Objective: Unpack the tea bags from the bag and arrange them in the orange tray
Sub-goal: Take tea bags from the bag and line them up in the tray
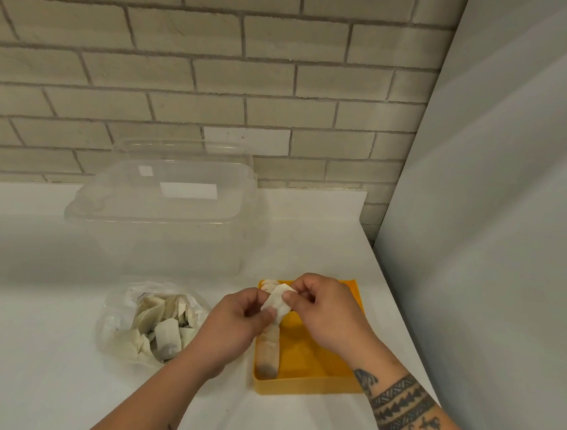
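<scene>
A white tea bag is held above the left side of the orange tray. My left hand pinches its lower edge and my right hand pinches its upper right edge. A row of tea bags lies along the tray's left wall, partly hidden by my hands. To the tray's left sits an open clear plastic bag holding several more tea bags.
A large clear plastic container with a lid stands behind the bag, against the brick wall. The white counter ends at a grey panel on the right, close beside the tray.
</scene>
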`<state>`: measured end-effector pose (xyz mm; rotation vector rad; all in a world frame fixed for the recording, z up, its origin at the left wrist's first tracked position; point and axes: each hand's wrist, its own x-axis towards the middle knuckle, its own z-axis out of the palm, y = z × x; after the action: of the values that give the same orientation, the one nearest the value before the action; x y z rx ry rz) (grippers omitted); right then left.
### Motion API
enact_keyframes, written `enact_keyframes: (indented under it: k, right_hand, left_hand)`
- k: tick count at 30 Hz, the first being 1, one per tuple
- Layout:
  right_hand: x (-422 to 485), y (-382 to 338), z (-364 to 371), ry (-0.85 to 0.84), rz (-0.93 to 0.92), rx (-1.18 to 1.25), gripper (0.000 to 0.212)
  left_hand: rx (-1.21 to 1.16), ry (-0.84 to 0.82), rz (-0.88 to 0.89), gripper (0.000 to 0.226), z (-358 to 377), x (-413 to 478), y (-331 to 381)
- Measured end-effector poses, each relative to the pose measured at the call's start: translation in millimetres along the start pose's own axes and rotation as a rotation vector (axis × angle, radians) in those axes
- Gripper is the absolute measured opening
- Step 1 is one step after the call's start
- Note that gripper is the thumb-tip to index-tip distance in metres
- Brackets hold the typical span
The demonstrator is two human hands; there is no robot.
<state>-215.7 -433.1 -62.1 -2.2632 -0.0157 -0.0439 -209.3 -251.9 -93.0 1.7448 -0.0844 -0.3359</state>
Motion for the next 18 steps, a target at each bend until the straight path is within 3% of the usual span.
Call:
enact_keyframes:
  k: [4, 8, 11, 14, 18]
  right_hand:
    - [-4.4, 4.2, 5.6, -0.03, 0.047, 0.209, 0.008]
    - [-7.5, 10.6, 16.4, -0.031, 0.06, 0.226, 0.008]
    - [-6.5, 18.6, 17.2, -0.045, 0.092, 0.156, 0.015]
    - [-10.2, 26.2, 16.1, -0.179, 0.13, -0.005, 0.019]
    - [-15.3, 29.0, 28.3, -0.361, 0.194, -0.221, 0.019]
  left_hand:
    - [-0.093, 0.14, 0.014, 0.005, 8.0, 0.2, -0.4]
    - [-0.129, 0.141, -0.014, 0.004, 7.7, -0.9, -1.1]
    - [-0.117, 0.21, -0.042, 0.009, 3.5, -1.0, -4.9]
    - [-0.006, 0.315, -0.096, 0.011, 0.6, 3.2, -14.5]
    - [0.138, 0.22, -0.236, 0.023, 3.7, 7.0, -23.6]
